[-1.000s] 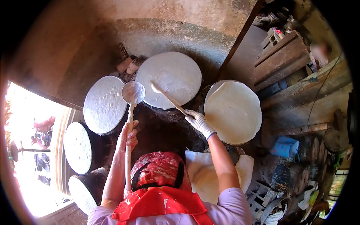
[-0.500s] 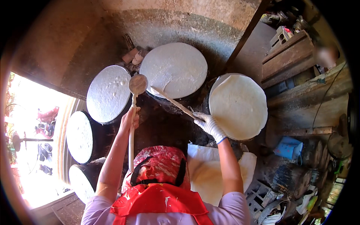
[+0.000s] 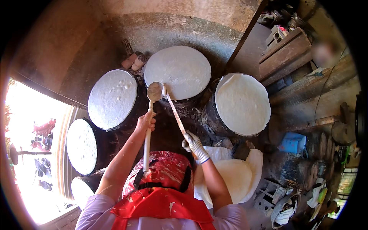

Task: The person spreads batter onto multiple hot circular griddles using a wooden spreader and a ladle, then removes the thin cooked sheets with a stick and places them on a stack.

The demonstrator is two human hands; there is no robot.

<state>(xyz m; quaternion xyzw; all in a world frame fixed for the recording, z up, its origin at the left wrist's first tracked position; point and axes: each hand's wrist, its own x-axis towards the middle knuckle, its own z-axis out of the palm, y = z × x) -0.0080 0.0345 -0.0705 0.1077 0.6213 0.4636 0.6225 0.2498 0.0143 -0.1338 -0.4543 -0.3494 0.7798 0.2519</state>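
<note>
My bare left hand (image 3: pixel 146 122) is closed round the long pale handle of a ladle (image 3: pixel 155 91), whose round bowl hangs over the front rim of the middle drum's white-coated top (image 3: pixel 182 67). In my gloved right hand (image 3: pixel 191 144) is a long flat stick (image 3: pixel 174 113); its white-smeared tip lies right beside the ladle bowl, and I cannot tell whether they touch. Right of them, a pale sheet (image 3: pixel 243 105) with a lifted edge covers another drum top. More white-coated round tops (image 3: pixel 111 99) stand to the left, one with small bubbles.
Pale round sheets (image 3: pixel 230 178) lie on white cloth beside my red, smeared apron (image 3: pixel 161 203). At the right are wooden boards (image 3: pixel 285 55), a blue container (image 3: pixel 291 142), cinder blocks (image 3: pixel 264 199) and a metal basin (image 3: pixel 285 211). A bright doorway is at the left; a wall rises behind the drums.
The ladle has moved right to the stick's tip. My right hand has come down and leftward, tilting the stick more upright, its tip now nearer the middle drum's front rim.
</note>
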